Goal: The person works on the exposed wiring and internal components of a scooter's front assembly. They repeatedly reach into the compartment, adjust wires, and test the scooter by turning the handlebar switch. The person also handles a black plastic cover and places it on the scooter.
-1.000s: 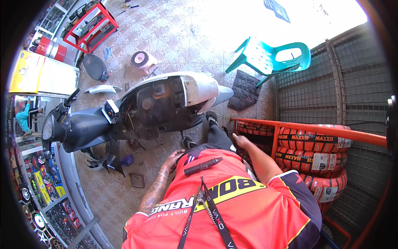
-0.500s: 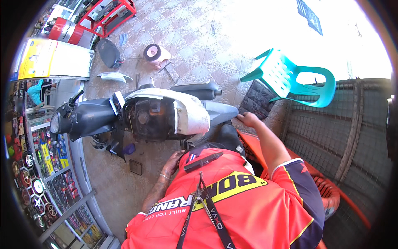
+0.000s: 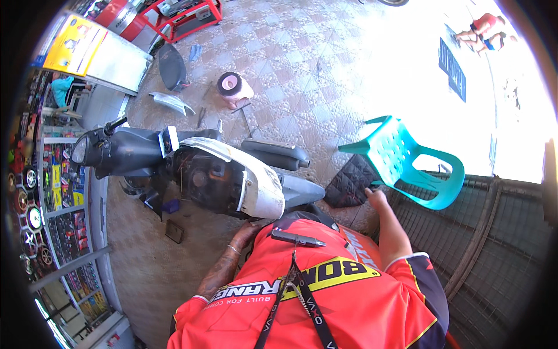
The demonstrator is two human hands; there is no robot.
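Observation:
A partly stripped motor scooter (image 3: pixel 264 192) stands in front of me, its headlight to the left and its grey tail to the right. The seat is off, and the dark opening beneath it is exposed. My left hand (image 3: pixel 249 231) is low against the near side of the scooter, its fingertips hidden under the white side panel. Out to the right, my right hand (image 3: pixel 376 199) is away from the tail, beside a dark quilted mat (image 3: pixel 351 183). Its fingers reach forward and hold nothing that I can see. Contact with the mat cannot be made out.
A turquoise plastic chair (image 3: pixel 395 154) stands right of the scooter, before a mesh fence (image 3: pixel 465 232). Beyond lie a detached seat (image 3: pixel 172 67), a white panel (image 3: pixel 171 103) and a pink roll-shaped object (image 3: pixel 235 87). Shelves of parts (image 3: pixel 55 192) line the left. Two people (image 3: pixel 485 32) are far right.
My right hand has left the scooter's tail and moved right, beside the mat. My left hand stays at the scooter's near side. The view has shifted, bringing people into sight.

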